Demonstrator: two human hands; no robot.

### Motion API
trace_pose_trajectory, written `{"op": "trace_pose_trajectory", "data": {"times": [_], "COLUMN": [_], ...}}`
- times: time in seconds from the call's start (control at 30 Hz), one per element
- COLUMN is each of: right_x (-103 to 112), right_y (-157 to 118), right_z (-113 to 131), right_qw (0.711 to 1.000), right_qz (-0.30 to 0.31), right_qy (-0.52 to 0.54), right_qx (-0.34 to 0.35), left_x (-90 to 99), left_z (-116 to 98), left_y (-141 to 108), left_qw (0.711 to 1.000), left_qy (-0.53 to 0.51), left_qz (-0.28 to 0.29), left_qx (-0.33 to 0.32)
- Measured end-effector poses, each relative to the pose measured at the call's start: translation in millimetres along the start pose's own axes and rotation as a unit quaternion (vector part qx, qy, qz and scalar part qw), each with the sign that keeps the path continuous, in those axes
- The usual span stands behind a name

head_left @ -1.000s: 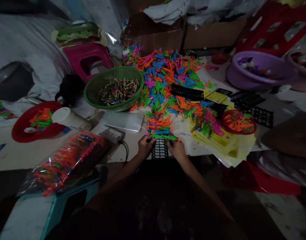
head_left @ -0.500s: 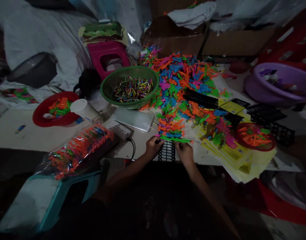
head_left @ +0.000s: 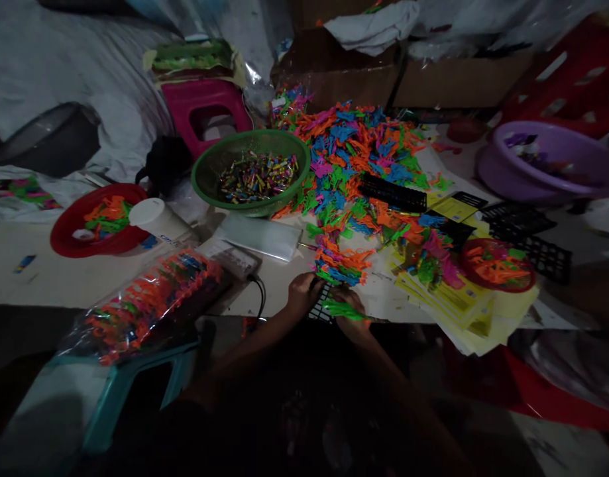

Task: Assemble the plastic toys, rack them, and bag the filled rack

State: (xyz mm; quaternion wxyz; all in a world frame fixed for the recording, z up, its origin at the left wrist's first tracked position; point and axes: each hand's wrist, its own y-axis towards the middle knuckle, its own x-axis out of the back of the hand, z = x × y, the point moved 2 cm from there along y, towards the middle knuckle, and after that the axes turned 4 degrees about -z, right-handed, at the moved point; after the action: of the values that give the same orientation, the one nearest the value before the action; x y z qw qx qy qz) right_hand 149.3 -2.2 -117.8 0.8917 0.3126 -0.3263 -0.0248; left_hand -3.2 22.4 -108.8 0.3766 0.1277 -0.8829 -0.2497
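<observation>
A narrow black plastic grid strip lies tilted at the table's front edge, between my hands. My left hand is closed at the strip's left side, fingertips in shadow. My right hand is curled at its right side. A bright green plastic toy piece lies across the right hand, its left end by the grid; whether the fingers pinch it is hard to tell. Just beyond the hands are packed rows of orange, blue and green plastic toys, their exact kind unclear.
Behind lies a large heap of coloured plastic pieces. A green basket of small colourful tubes, a red bowl and a white cup stand left. Right are yellow printed cards, a small red bowl and a purple basin.
The green piece has shifted from the front of the toy rows toward me, over my right hand. The grid has tilted, and my right hand has moved left and nearer. The view has shifted slightly.
</observation>
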Motion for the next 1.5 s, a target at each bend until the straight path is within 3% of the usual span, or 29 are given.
{"op": "trace_pose_trajectory", "data": {"times": [0.1, 0.27, 0.43, 0.53, 0.9, 1.17, 1.37, 1.5], "right_x": [-7, -10, -9, -12, -19, -18, -26, -23], "right_y": [1, 7, 7, 7, 10, 15, 12, 13], "right_z": [5, 7, 8, 11, 13, 22, 20, 17], "right_qw": [0.995, 0.988, 0.988, 0.981, 0.978, 0.972, 0.976, 0.976], "right_qz": [0.071, 0.137, 0.127, 0.161, 0.191, 0.210, 0.182, 0.189], "right_qy": [-0.008, -0.038, 0.008, 0.031, -0.039, -0.021, -0.080, -0.041], "right_qx": [0.067, 0.062, 0.088, 0.105, 0.068, 0.103, 0.084, 0.098], "left_x": [3.0, 9.3, 10.5, 11.5, 10.6, 13.1, 21.9, 40.7], "left_z": [1, 3, 3, 3, 6, 11, -3, 1], "left_y": [0, 1, 2, 3, 0, 6, 5, 5], "left_qw": [1.000, 0.999, 0.997, 0.997, 0.996, 0.994, 0.998, 0.999], "left_qy": [-0.002, -0.010, 0.025, 0.027, 0.050, 0.051, 0.018, -0.009], "left_qz": [0.011, 0.035, 0.063, 0.068, 0.053, 0.072, 0.021, -0.028], "left_qx": [-0.014, -0.026, -0.036, -0.033, -0.051, -0.070, -0.056, -0.016]}}
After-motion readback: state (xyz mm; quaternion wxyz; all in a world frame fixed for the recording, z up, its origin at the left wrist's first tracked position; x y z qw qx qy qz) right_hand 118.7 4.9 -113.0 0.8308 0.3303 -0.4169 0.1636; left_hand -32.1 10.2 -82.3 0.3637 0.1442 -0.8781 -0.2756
